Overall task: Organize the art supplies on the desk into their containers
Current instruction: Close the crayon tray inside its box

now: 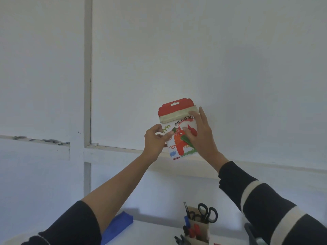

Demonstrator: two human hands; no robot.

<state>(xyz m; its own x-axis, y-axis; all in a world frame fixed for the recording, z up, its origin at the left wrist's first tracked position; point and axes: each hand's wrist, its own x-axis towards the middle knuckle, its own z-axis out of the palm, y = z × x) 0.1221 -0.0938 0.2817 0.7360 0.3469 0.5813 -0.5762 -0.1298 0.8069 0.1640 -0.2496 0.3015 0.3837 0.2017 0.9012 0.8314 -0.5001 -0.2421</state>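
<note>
A box of oil pastels (177, 119), white with a red top flap and an orange cat drawing, is held up high against the white wall. My left hand (156, 140) pinches its left edge with thumb and fingers. My right hand (200, 133) holds the right side, fingers lying across the front and thumb pressing on the picture. A strip of tape crosses the box under the red flap.
A cardboard desk organizer (198, 230) at the bottom holds black scissors (208, 213), pens and markers. A blue flat object (117, 227) lies on the white desk at bottom left. A ledge (123, 149) runs along the wall behind the box. A dark object sits at bottom right.
</note>
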